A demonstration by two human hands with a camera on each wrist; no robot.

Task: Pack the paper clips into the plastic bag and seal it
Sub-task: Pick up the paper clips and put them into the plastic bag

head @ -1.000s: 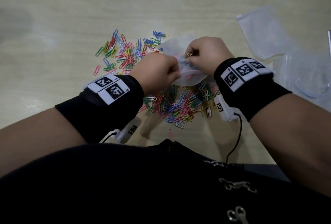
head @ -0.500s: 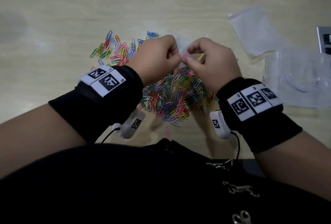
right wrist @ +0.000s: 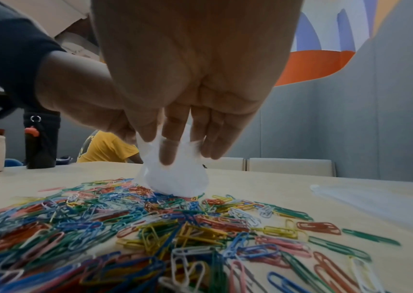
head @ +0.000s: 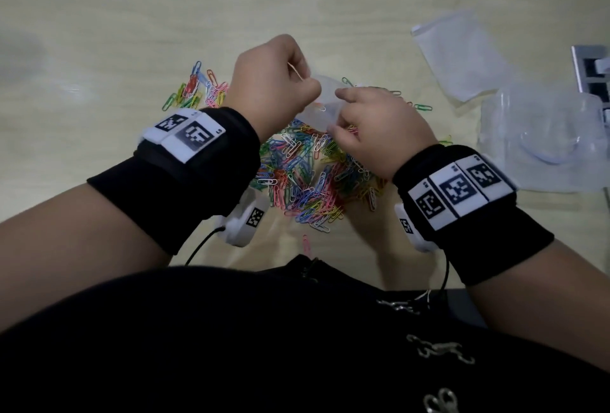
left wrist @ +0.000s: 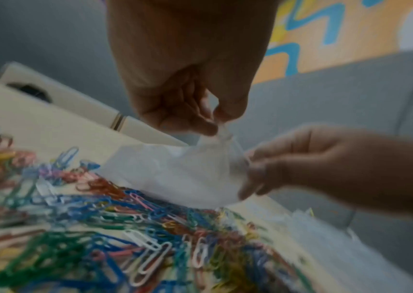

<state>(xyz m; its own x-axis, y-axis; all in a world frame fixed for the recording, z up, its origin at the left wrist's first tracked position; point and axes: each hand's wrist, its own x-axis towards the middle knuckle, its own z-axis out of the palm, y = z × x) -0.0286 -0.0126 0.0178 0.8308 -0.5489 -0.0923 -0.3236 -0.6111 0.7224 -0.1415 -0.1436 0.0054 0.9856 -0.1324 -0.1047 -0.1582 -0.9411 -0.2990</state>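
Observation:
A small clear plastic bag (head: 321, 105) hangs between both hands, just above a heap of coloured paper clips (head: 307, 178) on the pale table. My left hand (head: 280, 82) pinches the bag's top edge between thumb and fingers; the left wrist view shows that pinch on the bag (left wrist: 188, 174). My right hand (head: 369, 125) holds the bag's other side with its fingertips, seen against the bag (right wrist: 175, 174) in the right wrist view. The bag's bottom touches the clips (right wrist: 150, 228). What the bag holds is hard to make out.
More clips (head: 198, 89) lie scattered to the left of the hands. Spare clear bags (head: 462, 55) and a clear plastic container (head: 544, 145) lie at the right. A grey device (head: 594, 72) sits at the right edge. My dark clothing fills the near edge.
Both hands have come nearer to me and lifted the bag off the table; it now hangs above the clip heap, with the right hand lower on its side.

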